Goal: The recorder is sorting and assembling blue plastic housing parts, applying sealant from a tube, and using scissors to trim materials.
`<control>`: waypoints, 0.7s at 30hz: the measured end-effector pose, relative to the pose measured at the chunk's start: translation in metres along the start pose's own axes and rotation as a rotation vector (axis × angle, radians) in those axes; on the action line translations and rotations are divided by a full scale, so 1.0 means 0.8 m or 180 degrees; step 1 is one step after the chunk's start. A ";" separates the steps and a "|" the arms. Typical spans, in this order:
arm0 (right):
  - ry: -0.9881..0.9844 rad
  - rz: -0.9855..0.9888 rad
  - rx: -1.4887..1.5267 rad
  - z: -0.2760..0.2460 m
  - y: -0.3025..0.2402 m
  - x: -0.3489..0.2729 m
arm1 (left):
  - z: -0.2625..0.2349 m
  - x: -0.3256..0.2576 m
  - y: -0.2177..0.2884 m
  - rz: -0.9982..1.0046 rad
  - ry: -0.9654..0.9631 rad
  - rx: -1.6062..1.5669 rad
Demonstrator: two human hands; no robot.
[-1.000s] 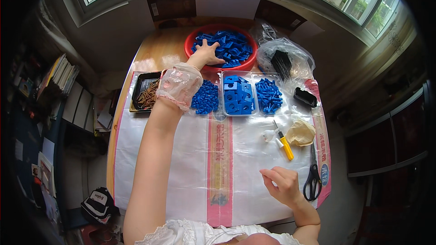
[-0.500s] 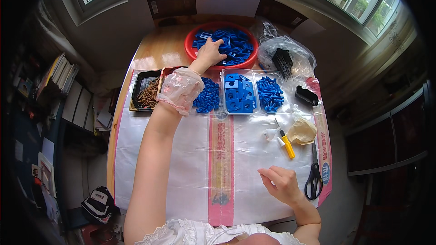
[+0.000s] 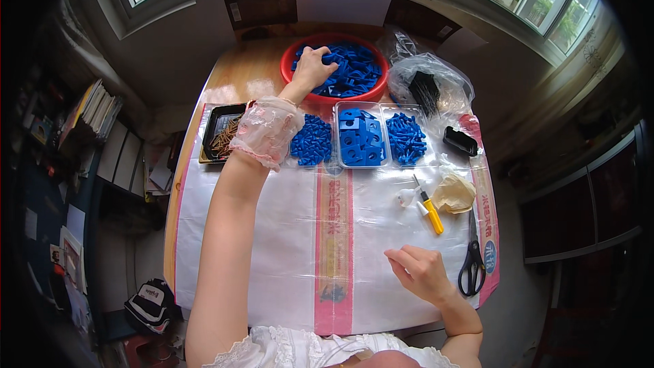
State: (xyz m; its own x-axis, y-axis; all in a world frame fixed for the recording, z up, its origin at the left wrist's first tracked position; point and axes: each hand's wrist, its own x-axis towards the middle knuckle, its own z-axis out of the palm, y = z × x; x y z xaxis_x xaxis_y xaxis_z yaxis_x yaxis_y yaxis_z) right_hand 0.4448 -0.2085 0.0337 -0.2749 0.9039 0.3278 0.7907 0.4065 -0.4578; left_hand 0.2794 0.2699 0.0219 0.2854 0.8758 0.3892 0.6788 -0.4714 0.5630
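Note:
My left hand [image 3: 313, 68] reaches over the left part of a red basin [image 3: 283, 61] at the table's far side. Its thumb and forefinger are apart, with nothing visible between them; the other fingertips are hidden. Blue plastic pieces [image 3: 357, 68] fill the basin in a loose heap under the hand. A sheer frilled cuff [image 3: 268, 129] covers that wrist. Close to the table's near right, my right hand [image 3: 419, 272] is closed with curled fingers, and no object shows in it. A yellow-handled screwdriver [image 3: 431, 215] lies beyond it, and black-handled scissors [image 3: 471, 266] lie to its right.
In a row before the basin stand a black tray of brass-coloured screws [image 3: 221, 138], small blue parts [image 3: 312, 140], flat blue plates [image 3: 361, 140] and more small blue parts [image 3: 407, 138]. At right are a clear plastic bag [image 3: 446, 75], a black case [image 3: 460, 142] and crumpled cream material [image 3: 454, 194].
My left hand has shifted slightly away and to the left over the basin. A pale-looking blue piece beside it no longer shows. My right hand has barely moved.

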 end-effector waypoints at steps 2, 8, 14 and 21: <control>-0.0015 -0.0034 0.0004 0.001 -0.002 0.001 | -0.015 -0.003 -0.002 -0.0016 0.0002 -0.0009; 0.0100 -0.0056 0.0043 0.008 0.002 -0.002 | -0.078 -0.095 0.043 0.0234 -0.0608 -0.0841; 0.0083 -0.0169 0.0049 0.019 0.000 -0.003 | -0.128 -0.335 0.094 0.0435 -0.1716 -0.1328; -0.0073 -0.0212 -0.0231 0.032 -0.005 -0.004 | -0.092 -0.416 0.109 0.0650 -0.1091 -0.0444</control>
State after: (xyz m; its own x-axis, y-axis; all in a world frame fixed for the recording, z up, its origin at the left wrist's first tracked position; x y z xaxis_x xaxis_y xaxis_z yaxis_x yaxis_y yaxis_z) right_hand 0.4284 -0.2095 0.0132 -0.3400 0.8783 0.3362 0.8075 0.4559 -0.3743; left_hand 0.1937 -0.0700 -0.0047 0.6292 0.7356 0.2511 0.4936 -0.6277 0.6019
